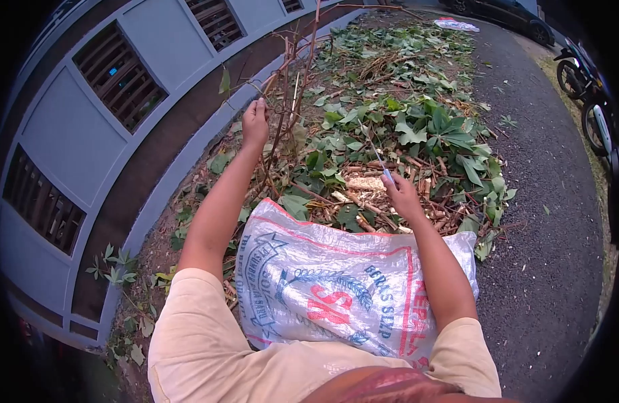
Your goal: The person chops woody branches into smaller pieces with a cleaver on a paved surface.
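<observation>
My left hand (256,122) is closed around a thin brown plant stem (274,78), part of a bunch of upright and slanting stems to its right. My right hand (402,196) grips the pale blue handle of a knife (378,156), its narrow blade pointing up and away over cut leaves. Below the blade lies a pale, chipped piece of wood (364,183) among short chopped stem pieces (436,196). A white woven sack (309,295) with red and blue print is spread in front of my body, under my right forearm.
Green leaves (390,50) and cut stalks cover the ground ahead. A grey-blue wall (71,141) with slatted openings runs along the left. On the right, an asphalt road (524,221) carries parked motorcycles (595,121) at its edge. Farther off are a dark car (511,17) and another sack (456,25).
</observation>
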`<state>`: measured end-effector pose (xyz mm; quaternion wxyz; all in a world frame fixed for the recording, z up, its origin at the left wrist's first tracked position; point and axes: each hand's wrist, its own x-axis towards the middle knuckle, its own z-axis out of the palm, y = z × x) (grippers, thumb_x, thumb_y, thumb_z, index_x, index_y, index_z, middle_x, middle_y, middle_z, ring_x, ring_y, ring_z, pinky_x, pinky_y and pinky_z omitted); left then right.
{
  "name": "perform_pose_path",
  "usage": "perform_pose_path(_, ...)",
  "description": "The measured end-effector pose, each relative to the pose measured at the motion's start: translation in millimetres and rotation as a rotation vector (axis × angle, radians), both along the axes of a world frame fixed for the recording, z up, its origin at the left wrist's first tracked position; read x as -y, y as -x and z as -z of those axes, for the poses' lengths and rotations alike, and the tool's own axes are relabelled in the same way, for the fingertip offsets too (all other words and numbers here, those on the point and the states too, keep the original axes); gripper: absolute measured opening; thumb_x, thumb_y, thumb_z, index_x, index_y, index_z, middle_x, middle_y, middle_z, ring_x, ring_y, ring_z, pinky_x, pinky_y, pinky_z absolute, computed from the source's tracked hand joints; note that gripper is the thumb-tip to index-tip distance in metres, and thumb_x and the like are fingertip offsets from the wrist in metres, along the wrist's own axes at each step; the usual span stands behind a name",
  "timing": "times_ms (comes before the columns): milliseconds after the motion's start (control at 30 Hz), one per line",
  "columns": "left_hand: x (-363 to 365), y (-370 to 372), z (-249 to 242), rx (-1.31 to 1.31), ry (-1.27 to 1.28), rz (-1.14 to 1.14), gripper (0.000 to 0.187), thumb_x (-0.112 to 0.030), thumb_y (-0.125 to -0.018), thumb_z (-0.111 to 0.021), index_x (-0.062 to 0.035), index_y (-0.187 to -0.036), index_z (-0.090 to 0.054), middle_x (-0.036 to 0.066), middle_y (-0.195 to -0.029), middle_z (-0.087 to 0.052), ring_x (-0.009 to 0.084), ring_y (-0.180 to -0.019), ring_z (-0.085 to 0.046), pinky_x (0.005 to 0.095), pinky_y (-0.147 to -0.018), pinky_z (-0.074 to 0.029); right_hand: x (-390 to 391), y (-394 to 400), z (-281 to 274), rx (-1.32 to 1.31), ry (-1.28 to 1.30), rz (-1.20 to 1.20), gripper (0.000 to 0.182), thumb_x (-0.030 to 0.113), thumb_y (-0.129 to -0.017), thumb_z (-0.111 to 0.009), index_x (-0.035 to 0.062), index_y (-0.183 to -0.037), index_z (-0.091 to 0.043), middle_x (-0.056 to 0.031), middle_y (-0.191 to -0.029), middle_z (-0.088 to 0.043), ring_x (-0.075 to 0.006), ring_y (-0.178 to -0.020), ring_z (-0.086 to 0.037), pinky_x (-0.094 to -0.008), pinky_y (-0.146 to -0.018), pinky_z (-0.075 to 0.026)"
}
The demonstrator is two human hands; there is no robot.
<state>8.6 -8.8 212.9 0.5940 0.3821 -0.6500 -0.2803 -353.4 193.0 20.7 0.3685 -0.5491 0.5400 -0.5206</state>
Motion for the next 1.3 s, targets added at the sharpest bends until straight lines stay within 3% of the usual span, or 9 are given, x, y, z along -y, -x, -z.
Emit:
perform_pose_path(267, -32, 26, 115, -0.249, -0.253, 0.084, 0.024, -0.031, -0.113, -0.045, -0.0118, -0.103, -0.056, -0.007, -0.072, -0.042, 0.0040, -0.052, -0.033, 0.0228, -0.045, -0.025, -28, -15, -31, -0.286, 0.165, 0.011, 0.045, 0.045, -0.108, -0.057, 0.0015, -0.100, -0.062, -0.0027, -0.069, -0.053, -0.0135, -0.064, -0.048, -0.0343, -0.060, -0.041)
perform_pose_path(400, -51, 26, 129, -0.551, -0.433, 0.264, 0.018, -0.027, -0.114, -0.042, -0.0137, -0.109, -0.052, -0.008, -0.075, -0.039, 0.0040, -0.053, -0.027, 0.0229, -0.045, -0.021, -30, -28, -36, 0.059, 0.253, -0.075, 0.035, 0.034, -0.112, -0.050, 0.0049, -0.092, -0.053, 0.0015, -0.069, -0.050, -0.0071, -0.059, -0.044, -0.0264, -0.054, -0.038)
perform_pose_path(533, -58, 25, 151, -0.585, -0.486, 0.196, 0.019, -0.027, -0.114, -0.041, -0.0121, -0.108, -0.051, -0.007, -0.074, -0.039, 0.0044, -0.054, -0.031, 0.0241, -0.046, -0.024, -58, -74, -102, 0.370, 0.427, -0.091, 0.054, 0.060, -0.107, -0.046, 0.0058, -0.103, -0.049, -0.0002, -0.077, -0.049, -0.0086, -0.060, -0.045, -0.0251, -0.054, -0.037)
perform_pose_path(667, -51, 38, 148, -0.181, -0.216, -0.070, 0.025, -0.027, -0.113, -0.044, -0.0070, -0.104, -0.056, -0.003, -0.073, -0.049, 0.0081, -0.056, -0.041, 0.0285, -0.052, -0.035, -50, -99, -98, 0.351, 0.407, -0.182, 0.056, 0.063, -0.106, -0.047, 0.0072, -0.099, -0.047, -0.0018, -0.077, -0.047, -0.0105, -0.061, -0.043, -0.0261, -0.055, -0.036)
perform_pose_path(767, -77, 46, 127, 0.012, -0.052, -0.200, 0.029, -0.027, -0.111, -0.046, -0.0016, -0.100, -0.053, 0.020, -0.069, -0.058, 0.0405, -0.063, -0.060, 0.0484, -0.062, -0.045, -19, -123, -52, -0.239, 0.040, -0.051, 0.054, 0.051, -0.112, -0.038, 0.0041, -0.091, -0.053, -0.0004, -0.064, -0.046, -0.0116, -0.057, -0.045, -0.0327, -0.053, -0.038)
perform_pose_path(800, -80, 50, 136, -0.002, -0.036, -0.198, 0.029, -0.027, -0.111, -0.046, -0.0016, -0.100, -0.053, 0.020, -0.069, -0.058, 0.0405, -0.063, -0.060, 0.0484, -0.062, -0.045, -10, -125, -32, -0.152, -0.252, -0.098, 0.053, 0.048, -0.113, -0.039, 0.0026, -0.091, -0.057, -0.0016, -0.063, -0.048, -0.0124, -0.057, -0.047, -0.0352, -0.053, -0.039)
perform_pose_path(900, -70, 49, 164, 0.162, -0.106, -0.183, 0.025, -0.025, -0.110, -0.047, -0.0020, -0.108, -0.056, 0.027, -0.078, -0.062, 0.0499, -0.081, -0.064, 0.0518, -0.067, -0.045, 5, -125, -13, -0.353, -0.122, -0.077, 0.055, 0.047, -0.113, -0.039, 0.0016, -0.090, -0.058, -0.0021, -0.064, -0.049, -0.0116, -0.057, -0.048, -0.0354, -0.053, -0.039)
perform_pose_path(1167, -65, 40, 132, 0.151, -0.110, -0.222, 0.026, -0.026, -0.110, -0.048, -0.0013, -0.104, -0.053, 0.024, -0.070, -0.062, 0.0489, -0.071, -0.064, 0.0580, -0.061, -0.043, -16, -141, -67, 0.505, 0.341, 0.034, 0.043, 0.050, -0.113, -0.041, 0.0108, -0.096, -0.045, 0.0004, -0.074, -0.043, -0.0062, -0.059, -0.038, -0.0230, -0.050, -0.033)
perform_pose_path(1300, -85, 47, 124, 0.148, -0.038, -0.149, 0.027, -0.027, -0.110, -0.047, -0.0018, -0.102, -0.053, 0.023, -0.069, -0.059, 0.0463, -0.069, -0.063, 0.0545, -0.061, -0.042, 10, -128, 58, -0.032, -0.297, -0.150, 0.050, 0.053, -0.110, -0.047, 0.0082, -0.088, -0.048, 0.0021, -0.065, -0.044, -0.0116, -0.050, -0.042, -0.0290, -0.046, -0.036)
